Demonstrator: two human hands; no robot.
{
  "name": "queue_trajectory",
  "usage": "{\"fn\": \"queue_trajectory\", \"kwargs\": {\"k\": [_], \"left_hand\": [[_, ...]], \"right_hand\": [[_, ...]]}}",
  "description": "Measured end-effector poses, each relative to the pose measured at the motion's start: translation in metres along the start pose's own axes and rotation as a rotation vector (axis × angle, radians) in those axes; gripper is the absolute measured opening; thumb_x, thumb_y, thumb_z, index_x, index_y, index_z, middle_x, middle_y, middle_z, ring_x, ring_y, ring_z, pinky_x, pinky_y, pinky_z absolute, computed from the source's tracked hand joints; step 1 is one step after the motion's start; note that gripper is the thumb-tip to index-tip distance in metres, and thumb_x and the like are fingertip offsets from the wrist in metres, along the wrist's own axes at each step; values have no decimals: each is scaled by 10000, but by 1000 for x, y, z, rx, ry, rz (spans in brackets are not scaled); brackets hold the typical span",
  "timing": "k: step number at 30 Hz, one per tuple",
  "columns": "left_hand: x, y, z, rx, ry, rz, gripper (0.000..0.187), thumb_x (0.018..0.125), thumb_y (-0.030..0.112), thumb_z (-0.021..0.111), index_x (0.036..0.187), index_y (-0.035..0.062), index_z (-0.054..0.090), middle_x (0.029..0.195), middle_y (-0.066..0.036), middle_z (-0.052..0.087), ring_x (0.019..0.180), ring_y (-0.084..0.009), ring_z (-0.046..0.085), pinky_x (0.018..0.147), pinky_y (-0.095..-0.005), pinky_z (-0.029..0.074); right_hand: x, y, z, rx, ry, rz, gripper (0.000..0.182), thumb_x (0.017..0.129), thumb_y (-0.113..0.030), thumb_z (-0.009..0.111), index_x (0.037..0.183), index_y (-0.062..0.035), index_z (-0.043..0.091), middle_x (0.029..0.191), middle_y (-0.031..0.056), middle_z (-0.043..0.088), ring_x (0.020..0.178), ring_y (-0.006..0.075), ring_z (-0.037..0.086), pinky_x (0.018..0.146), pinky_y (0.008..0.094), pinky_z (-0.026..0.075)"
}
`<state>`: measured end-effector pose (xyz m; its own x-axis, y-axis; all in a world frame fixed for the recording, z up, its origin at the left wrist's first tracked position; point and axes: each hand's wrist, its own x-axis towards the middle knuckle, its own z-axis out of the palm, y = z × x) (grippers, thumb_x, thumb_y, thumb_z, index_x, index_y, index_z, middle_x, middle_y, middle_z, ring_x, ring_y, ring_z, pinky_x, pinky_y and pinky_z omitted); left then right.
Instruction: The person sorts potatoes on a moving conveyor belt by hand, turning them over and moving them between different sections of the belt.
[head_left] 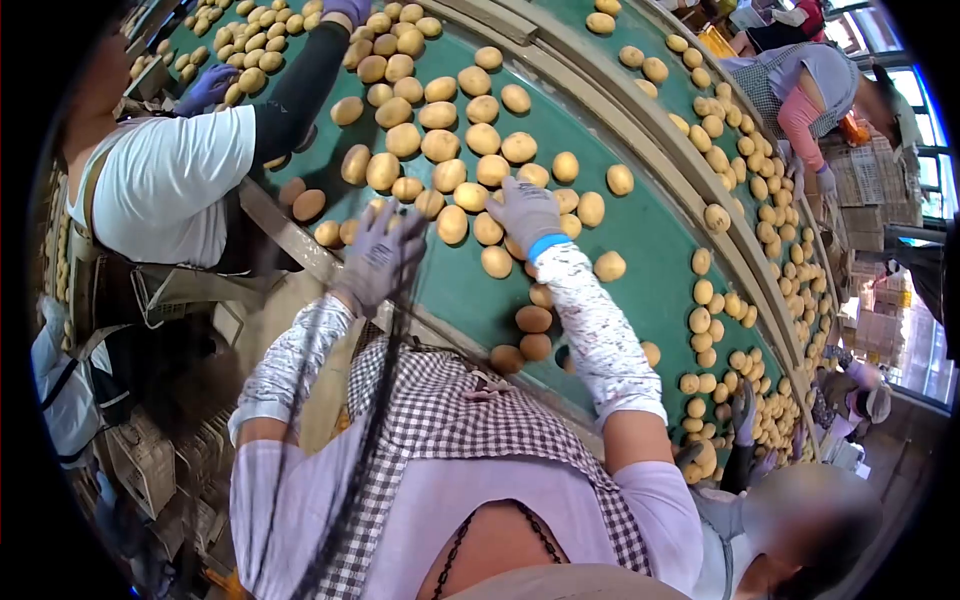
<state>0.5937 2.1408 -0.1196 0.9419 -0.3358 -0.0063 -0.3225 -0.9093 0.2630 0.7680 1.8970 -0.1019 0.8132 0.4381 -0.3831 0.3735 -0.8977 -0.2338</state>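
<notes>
Green belt (pixel 650 310) is bordered by a grey rail (pixel 650 140), w/ boxes (pixel 870 180) stacked on the far side & crates (pixel 140 460) piled at L. On the belt potatoes (pixel 439 115) are spread, thickest ahead; more are massed past the rail. L hand (pixel 378 255), gloved in grey, is held over the near edge, fingers spread wide, v. close to a few potatoes; whether any is touched can't be told. R hand (pixel 528 210), same glove colour, is laid among potatoes farther in, fingers near tog.; their tips are partly hidden, so whether one is gripped can't be told. A blue band (pixel 547 246) is seen round its wrist; darker potatoes (pixel 534 319) are seen by the R sleeve (pixel 605 330). At L, a white-shirted person (pixel 165 185) is stationed by the belt
</notes>
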Motion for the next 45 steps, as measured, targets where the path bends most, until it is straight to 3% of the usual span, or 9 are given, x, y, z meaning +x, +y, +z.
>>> {"fn": "queue_trajectory", "kwargs": {"k": [6, 12, 17, 22, 25, 29, 36, 42, 45], "left_hand": [[23, -78, 17, 190, 306, -350, 437, 851, 217, 782, 1277, 176, 694, 1553, -155, 501, 1438, -412, 439, 1188, -605, 349], [26, -27, 4, -272, 181, 65, 612, 903, 210, 692, 1495, 116, 565, 1523, -146, 529, 1410, -382, 499, 1190, -541, 353], [-5, -39, -11, -361, -3, 71, 691, 898, 203, 682, 1559, 100, 508, 1507, -149, 541, 1398, -365, 505, 1187, -539, 364], [20, -56, -9, -327, 158, 182, 600, 856, 149, 690, 1441, 85, 573, 1392, -137, 578, 1344, -346, 524, 1144, -522, 397], [11, -98, -9, -225, 124, 144, 546, 825, 191, 723, 1343, 65, 609, 1413, -162, 567, 1380, -390, 490, 1177, -577, 364], [-14, -169, -28, -64, 110, -118, 560, 888, 299, 731, 1400, 106, 616, 1508, -185, 528, 1453, -411, 442, 1203, -599, 327], [16, -225, -38, -51, 403, -323, 525, 932, 280, 691, 1396, 54, 597, 1484, -195, 545, 1385, -419, 487, 1179, -564, 350], [-17, -240, -32, -136, 113, -103, 534, 918, 321, 690, 1413, 137, 617, 1519, -184, 537, 1430, -420, 451, 1199, -621, 299], [-17, -266, -19, -93, 204, -211, 520, 912, 326, 698, 1390, 136, 625, 1516, -186, 532, 1414, -416, 456, 1202, -628, 297]], "right_hand": [[85, 61, -3, 52, 234, -117, 435, 925, -317, 692, 1347, -213, 671, 1402, 97, 646, 1320, 348, 591, 1088, 482, 476], [97, 60, -39, 340, -132, -244, 557, 854, -265, 764, 1388, -170, 641, 1396, 136, 613, 1323, 365, 589, 1155, 426, 470], [100, 85, -46, 1885, 462, 70, 518, 986, -226, 755, 1451, -74, 585, 1302, 87, 671, 1185, 179, 661, 958, 317, 554], [107, -5, 28, 301, 317, -94, 666, 859, -331, 833, 1428, -94, 580, 1246, 160, 677, 1196, 311, 675, 1010, 388, 549], [119, -16, 18, 255, 181, -71, 711, 795, -332, 853, 1414, -104, 587, 1187, 200, 680, 1134, 343, 682, 1020, 414, 544], [156, 7, -47, 1942, 279, -70, 370, 1033, -255, 708, 1296, 2, 667, 1175, 110, 732, 963, 206, 717, 896, 313, 575], [241, -35, -22, 177, 176, -36, 632, 842, -262, 768, 1451, -265, 599, 1530, 208, 537, 1329, 418, 573, 1156, 494, 452], [252, 1, -48, 1889, 367, 52, 468, 979, -367, 719, 1318, -52, 650, 1308, 146, 681, 1214, 238, 665, 992, 404, 551], [235, 4, -23, 1116, 527, -45, 597, 1025, -413, 672, 1483, -49, 552, 1359, 159, 666, 1275, 305, 642, 1054, 431, 524]]}}
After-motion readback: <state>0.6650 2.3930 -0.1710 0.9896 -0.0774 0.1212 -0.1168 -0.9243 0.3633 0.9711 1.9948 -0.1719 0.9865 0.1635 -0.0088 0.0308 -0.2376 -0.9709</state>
